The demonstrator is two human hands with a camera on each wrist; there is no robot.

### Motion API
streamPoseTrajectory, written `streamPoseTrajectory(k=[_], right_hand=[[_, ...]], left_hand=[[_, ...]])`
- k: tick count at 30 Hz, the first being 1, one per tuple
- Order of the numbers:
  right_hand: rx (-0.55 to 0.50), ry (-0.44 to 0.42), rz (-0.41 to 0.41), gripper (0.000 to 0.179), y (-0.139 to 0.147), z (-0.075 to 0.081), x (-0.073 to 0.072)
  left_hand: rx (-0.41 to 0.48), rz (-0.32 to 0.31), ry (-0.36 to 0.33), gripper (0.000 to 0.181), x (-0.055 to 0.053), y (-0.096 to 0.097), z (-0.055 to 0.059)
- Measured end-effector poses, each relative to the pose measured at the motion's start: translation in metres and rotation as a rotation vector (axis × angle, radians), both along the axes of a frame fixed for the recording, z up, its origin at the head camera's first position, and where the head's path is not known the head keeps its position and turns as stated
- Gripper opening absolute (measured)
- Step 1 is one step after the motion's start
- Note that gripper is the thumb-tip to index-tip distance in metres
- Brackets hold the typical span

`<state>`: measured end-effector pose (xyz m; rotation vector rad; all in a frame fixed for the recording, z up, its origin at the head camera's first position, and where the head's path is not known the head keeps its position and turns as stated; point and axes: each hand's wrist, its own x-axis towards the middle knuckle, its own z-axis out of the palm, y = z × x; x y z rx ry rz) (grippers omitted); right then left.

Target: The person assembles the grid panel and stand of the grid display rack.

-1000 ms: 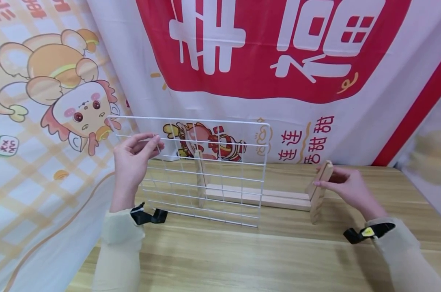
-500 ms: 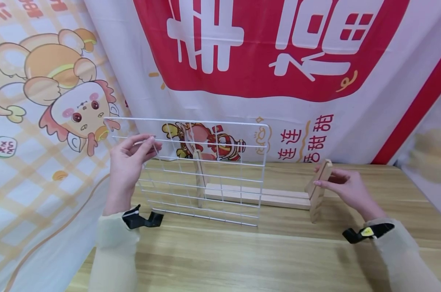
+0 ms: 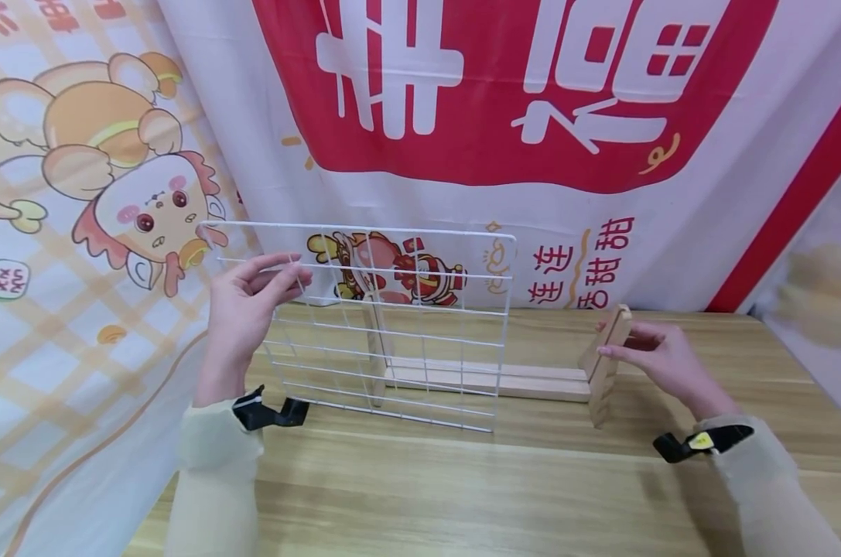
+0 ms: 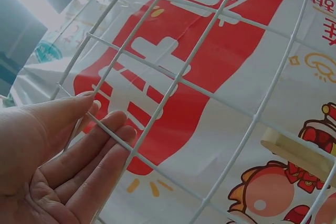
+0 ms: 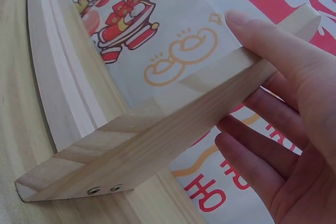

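Crisscrossing white wires (image 4: pixel 178 78) are pinched by the left hand (image 3: pixel 244 311). A wooden upright (image 3: pixel 605 373) is held by the right hand (image 3: pixel 669 362).

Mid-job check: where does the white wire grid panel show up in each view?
Head: the white wire grid panel stands left of centre.
Left wrist: its crossing wires run slanted across most of the picture.
Right wrist: not in it.
Shared landmark: red printed patch with white characters, along head's top, left wrist's centre, right wrist's top right.
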<state>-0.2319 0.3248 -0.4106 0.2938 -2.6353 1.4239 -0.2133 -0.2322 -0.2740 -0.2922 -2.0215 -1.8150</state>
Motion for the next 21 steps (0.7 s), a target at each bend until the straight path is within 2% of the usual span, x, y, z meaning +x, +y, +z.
streamPoseTrajectory(k=[6, 15, 21], right_hand=[[-0.019, 0.008, 0.012, 0.05, -0.0023, -0.0002, -0.0003], [-0.002, 0.002, -0.007, 0.053, -0.0023, -0.0014, 0.0005], [-0.011, 0.0, -0.008, 0.052, -0.0012, -0.0026, 0.0015]], left_hand=[[-0.023, -0.002, 0.017, 0.036, -0.0027, 0.0001, 0.0001], [-0.149, -0.119, 0.021, 0.031, -0.0029, -0.0038, 0.0029], [-0.115, -0.169, 0.048, 0.027, -0.0043, 0.0025, 0.0013]])
